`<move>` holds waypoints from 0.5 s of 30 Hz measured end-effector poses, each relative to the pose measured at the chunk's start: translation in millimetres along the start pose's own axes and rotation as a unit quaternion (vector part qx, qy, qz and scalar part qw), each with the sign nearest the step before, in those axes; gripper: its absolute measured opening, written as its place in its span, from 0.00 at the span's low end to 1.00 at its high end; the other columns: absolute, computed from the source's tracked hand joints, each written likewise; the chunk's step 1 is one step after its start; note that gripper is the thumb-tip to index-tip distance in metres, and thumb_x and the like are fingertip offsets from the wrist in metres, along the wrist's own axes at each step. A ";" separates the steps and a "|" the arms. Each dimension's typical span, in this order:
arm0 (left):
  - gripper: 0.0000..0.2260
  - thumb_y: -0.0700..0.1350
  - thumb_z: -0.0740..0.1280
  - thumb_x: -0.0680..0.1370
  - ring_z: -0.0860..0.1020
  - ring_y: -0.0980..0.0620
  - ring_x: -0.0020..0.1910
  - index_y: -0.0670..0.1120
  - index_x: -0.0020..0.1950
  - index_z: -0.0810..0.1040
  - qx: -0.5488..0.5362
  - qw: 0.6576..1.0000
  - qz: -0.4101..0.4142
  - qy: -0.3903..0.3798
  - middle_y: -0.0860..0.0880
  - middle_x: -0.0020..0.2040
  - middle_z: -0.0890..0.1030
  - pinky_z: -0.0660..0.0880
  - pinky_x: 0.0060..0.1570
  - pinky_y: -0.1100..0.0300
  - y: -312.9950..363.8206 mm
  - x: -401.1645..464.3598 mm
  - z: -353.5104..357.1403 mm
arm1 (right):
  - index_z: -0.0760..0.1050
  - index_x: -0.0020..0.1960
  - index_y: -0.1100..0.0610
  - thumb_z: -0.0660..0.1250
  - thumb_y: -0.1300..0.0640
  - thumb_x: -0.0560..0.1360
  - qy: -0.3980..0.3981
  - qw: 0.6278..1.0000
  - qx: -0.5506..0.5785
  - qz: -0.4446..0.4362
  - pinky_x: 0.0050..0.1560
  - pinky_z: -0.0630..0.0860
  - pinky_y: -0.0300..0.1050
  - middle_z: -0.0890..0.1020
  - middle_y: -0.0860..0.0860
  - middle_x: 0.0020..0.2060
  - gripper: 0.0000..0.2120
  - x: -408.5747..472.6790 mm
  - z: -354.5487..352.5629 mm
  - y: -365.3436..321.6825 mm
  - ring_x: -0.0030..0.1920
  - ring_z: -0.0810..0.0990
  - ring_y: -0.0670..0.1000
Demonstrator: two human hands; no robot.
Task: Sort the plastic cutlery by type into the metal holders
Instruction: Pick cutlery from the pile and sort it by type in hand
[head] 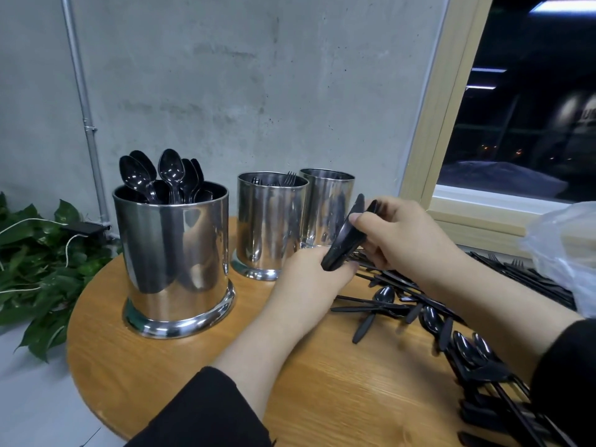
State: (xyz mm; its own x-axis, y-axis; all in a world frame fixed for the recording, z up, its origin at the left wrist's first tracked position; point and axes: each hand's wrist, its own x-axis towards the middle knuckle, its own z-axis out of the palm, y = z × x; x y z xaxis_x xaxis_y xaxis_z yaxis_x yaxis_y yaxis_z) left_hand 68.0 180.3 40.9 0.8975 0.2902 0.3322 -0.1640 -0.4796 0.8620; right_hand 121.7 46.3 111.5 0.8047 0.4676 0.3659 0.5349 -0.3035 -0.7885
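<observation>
Nearest: round wooden table (322,398), both forearms in black sleeves reaching over it. Loose pile of black plastic cutlery (435,324) (spoons, handles, forks) lies along table's right side, running under right forearm toward the window sill.

Mid-table: left hand (309,285) and right hand (400,233) both grip one bunch of black utensils (345,237), held tilted, approx. over the pile's far end. Left fingers curled round the lower end; right thumb and fingers pinch the upper end. Utensil type in bunch: cannot tell.

Right edge: clear plastic bag (567,253) overlaps part of the pile.

Further back: 3 metal holders. Large spoon holder (175,259) at left, spoons bowl-up. Fork holder (271,227) at centre, fork tines just above rim. Third holder (325,208) touching or just beside it; contents not visible; bunch partly blocks view of it.

Bkgd: green leaves (35,253) left of table, conduit pipe (85,117) on concrete wall, dark window (532,108) at right.
</observation>
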 end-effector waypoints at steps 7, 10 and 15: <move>0.14 0.54 0.69 0.79 0.75 0.55 0.32 0.52 0.35 0.74 0.174 0.981 0.039 0.081 0.53 0.30 0.77 0.70 0.31 0.59 0.9 7.1 5.8 | 0.79 0.48 0.64 0.64 0.40 0.80 -0.081 0.994 0.027 0.070 0.31 0.71 0.46 0.81 0.58 0.33 0.24 -0.6 -10.2 4.1 0.31 0.75 0.54; 0.11 0.55 0.67 0.80 0.78 0.51 0.35 0.51 0.41 0.78 0.207 0.974 0.057 0.068 0.51 0.33 0.79 0.76 0.36 0.56 13.4 10.7 12.5 | 0.79 0.51 0.66 0.64 0.42 0.81 -0.062 0.991 0.090 0.074 0.29 0.70 0.43 0.79 0.57 0.31 0.25 0.3 -12.9 7.9 0.30 0.74 0.53; 0.05 0.54 0.69 0.78 0.81 0.51 0.39 0.55 0.49 0.76 0.190 0.975 0.097 0.060 0.54 0.39 0.82 0.80 0.41 0.50 35.6 31.7 20.2 | 0.81 0.48 0.64 0.64 0.52 0.82 0.043 0.991 0.118 0.043 0.30 0.69 0.45 0.77 0.55 0.28 0.15 14.3 -29.4 19.0 0.27 0.74 0.52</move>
State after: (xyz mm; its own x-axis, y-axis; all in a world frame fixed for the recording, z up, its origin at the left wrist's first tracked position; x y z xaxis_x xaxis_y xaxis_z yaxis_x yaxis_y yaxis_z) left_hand 98.9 155.7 74.4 0.8065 0.2474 0.5370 -0.1420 -0.8006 0.5821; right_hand 150.9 22.8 116.3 0.8690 0.3721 0.3261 0.3974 -0.1322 -0.9081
